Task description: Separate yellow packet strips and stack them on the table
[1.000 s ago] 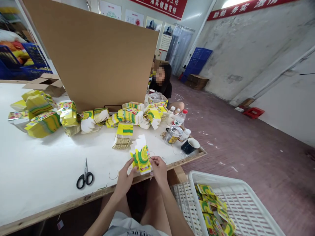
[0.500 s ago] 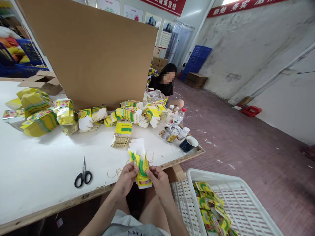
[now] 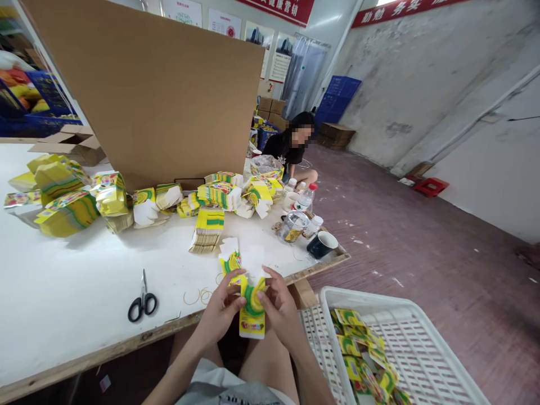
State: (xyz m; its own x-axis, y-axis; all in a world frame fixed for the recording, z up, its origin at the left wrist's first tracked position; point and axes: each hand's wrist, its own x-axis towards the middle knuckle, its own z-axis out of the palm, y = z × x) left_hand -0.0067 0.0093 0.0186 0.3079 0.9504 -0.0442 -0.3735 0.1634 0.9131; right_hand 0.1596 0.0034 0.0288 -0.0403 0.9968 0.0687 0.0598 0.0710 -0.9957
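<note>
Between my two hands is a yellow and green printed carton (image 3: 252, 315) with white flaps, held above my lap at the table's edge. My left hand (image 3: 225, 306) grips its left side, thumb on the front. The right side is pinched by my right hand (image 3: 276, 304), its thumb also on the printed face. Just behind my left fingers, another yellow carton (image 3: 230, 261) with a white flap lies on the table. A stack of flat cartons (image 3: 207, 228) sits farther back. Black-handled scissors (image 3: 143, 301) and rubber bands (image 3: 198, 296) lie to the left.
On my right stands a white plastic basket (image 3: 405, 306) holding several yellow cartons (image 3: 365, 354). A dark mug (image 3: 322, 245), a clear jar (image 3: 294, 226) and bottles crowd the table corner. Carton bundles (image 3: 70, 211) line up before a tall cardboard sheet (image 3: 169, 90). A person (image 3: 291, 143) sits beyond.
The carton in my hands now faces me flatter, its white flaps spread above it. My hands have shifted slightly right and fingers reach up its sides. The person beyond has moved right.
</note>
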